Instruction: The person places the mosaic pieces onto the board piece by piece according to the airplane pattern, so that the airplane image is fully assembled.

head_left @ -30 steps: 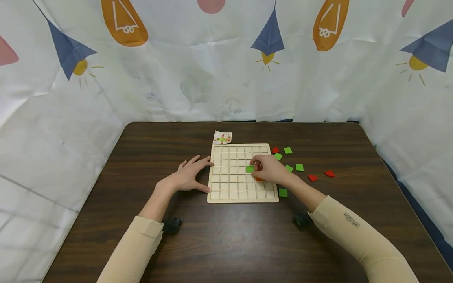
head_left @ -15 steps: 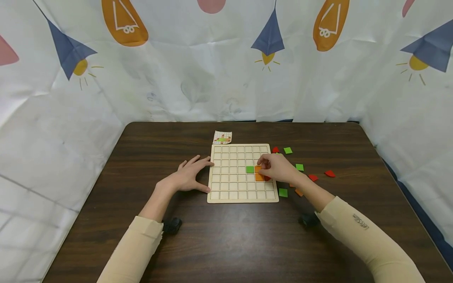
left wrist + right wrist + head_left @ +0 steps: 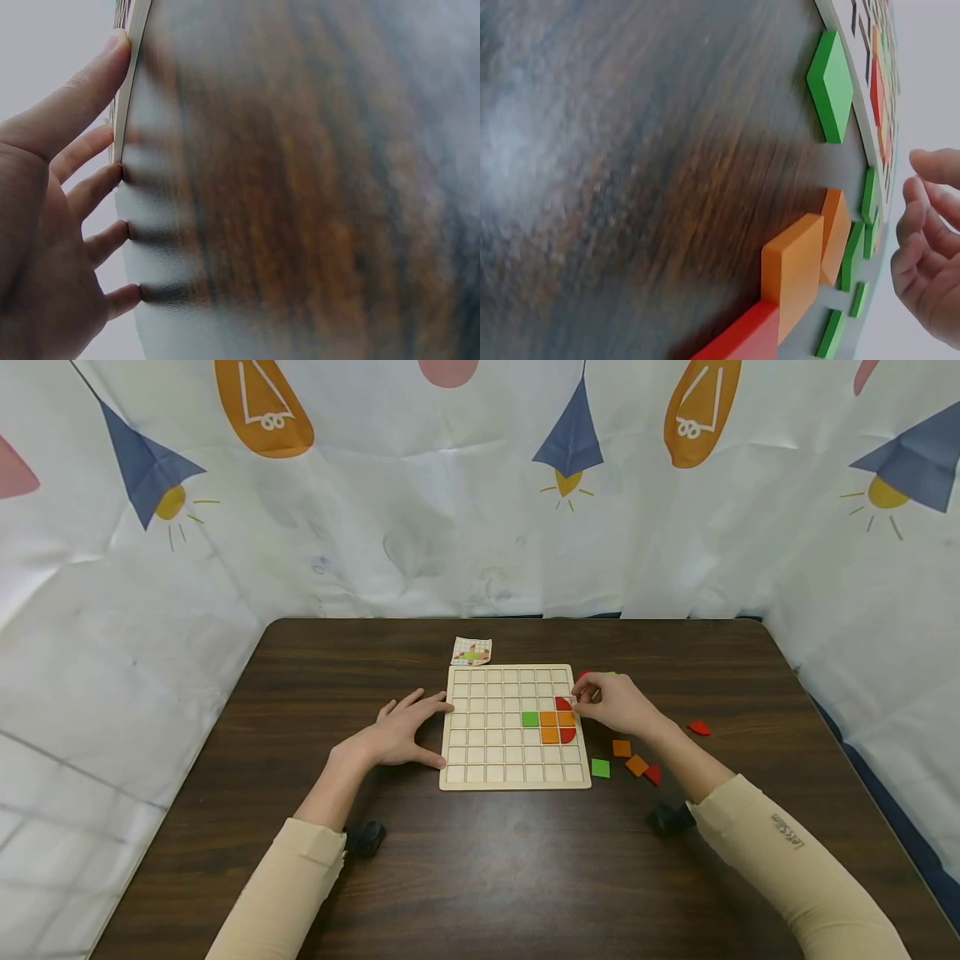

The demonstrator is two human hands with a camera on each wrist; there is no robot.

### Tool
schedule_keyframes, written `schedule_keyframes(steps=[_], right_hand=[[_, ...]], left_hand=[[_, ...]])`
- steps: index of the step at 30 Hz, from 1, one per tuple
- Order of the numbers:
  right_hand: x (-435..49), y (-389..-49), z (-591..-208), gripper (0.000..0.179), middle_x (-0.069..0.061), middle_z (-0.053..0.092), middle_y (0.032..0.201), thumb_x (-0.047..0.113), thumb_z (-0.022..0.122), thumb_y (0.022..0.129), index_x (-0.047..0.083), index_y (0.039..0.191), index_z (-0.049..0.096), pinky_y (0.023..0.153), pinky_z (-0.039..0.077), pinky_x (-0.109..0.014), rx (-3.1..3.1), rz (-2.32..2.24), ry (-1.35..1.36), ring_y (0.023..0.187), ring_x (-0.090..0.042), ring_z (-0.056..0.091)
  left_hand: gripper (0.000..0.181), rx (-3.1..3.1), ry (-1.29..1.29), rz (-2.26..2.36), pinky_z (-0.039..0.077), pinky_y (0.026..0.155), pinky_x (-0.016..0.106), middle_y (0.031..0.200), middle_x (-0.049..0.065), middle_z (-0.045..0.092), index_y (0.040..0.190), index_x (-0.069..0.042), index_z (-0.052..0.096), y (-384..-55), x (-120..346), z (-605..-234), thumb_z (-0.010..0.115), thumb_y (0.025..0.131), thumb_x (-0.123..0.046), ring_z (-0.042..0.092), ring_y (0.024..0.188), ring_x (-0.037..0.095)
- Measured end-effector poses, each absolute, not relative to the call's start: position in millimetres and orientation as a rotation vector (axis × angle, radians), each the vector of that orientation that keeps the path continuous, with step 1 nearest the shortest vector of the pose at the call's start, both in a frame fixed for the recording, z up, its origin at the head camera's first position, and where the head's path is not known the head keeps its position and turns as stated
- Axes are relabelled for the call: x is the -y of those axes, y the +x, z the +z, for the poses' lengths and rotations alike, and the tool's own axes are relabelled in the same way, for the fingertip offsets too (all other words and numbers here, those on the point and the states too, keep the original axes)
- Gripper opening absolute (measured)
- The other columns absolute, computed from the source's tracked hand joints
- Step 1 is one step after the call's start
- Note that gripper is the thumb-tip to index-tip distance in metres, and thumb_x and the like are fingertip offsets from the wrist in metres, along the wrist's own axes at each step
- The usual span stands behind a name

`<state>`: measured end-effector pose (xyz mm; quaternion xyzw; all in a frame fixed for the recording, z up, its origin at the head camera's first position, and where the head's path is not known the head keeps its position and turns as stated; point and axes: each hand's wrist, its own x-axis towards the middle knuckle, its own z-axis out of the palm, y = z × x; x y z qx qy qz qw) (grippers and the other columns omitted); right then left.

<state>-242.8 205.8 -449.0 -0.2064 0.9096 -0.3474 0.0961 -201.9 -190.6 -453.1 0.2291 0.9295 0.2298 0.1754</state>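
Note:
My left hand (image 3: 397, 732) lies spread at the left edge of a pale wooden grid board (image 3: 487, 776); thumb and a fingertip touch that edge, as the left wrist view also shows. At the board's right edge hovers my right hand (image 3: 617, 703), thumb and fingers loosely bent, with nothing visible between them in the right wrist view. On the grid sit a green square tile (image 3: 530, 719), three orange square tiles (image 3: 550, 736) and two red rounded tiles (image 3: 567, 736), grouped right of centre. Part of the loose tiles is hidden behind the right hand.
Loose tiles lie right of the board: a green square (image 3: 600, 768), two orange squares (image 3: 637, 766), red pieces (image 3: 699, 727), and several green tiles (image 3: 829, 334) in the right wrist view. A small pattern card (image 3: 472, 652) lies behind the board on the dark wooden table (image 3: 480, 868).
My right hand has drawn back to the right from the green tile to the board's right edge, uncovering the orange and red tiles on the grid. The left hand stays put.

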Motion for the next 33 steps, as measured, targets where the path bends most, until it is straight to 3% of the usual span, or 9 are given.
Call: schedule_keyframes(steps=[10, 33], right_hand=[[-224, -252, -453, 0.024, -0.008, 0.064, 0.091, 0.011, 0.073, 0.096, -0.002, 0.115, 0.069, 0.062, 0.047, -0.036, -2.728, -1.053, -0.516, 0.076, -0.023, 0.059], [-232, -263, -459, 0.021, -0.011, 0.065, 0.091, 0.009, 0.073, 0.094, -0.004, 0.110, 0.070, 0.060, 0.046, -0.034, -2.804, -0.931, -0.431, 0.068, -0.021, 0.054]], left_hand=[[0.092, -2.628, 0.646, 0.650, 0.003, 0.116, 0.070, 0.170, 0.007, 0.019, 0.157, -0.021, 0.044, -202, 190, -452, 0.086, 0.081, -0.051, 0.004, 0.156, 0.036], [0.094, -2.632, 0.636, 0.639, 0.003, 0.117, 0.069, 0.170, 0.005, 0.020, 0.157, -0.022, 0.043, -201, 190, -452, 0.087, 0.080, -0.051, 0.004, 0.156, 0.034]])
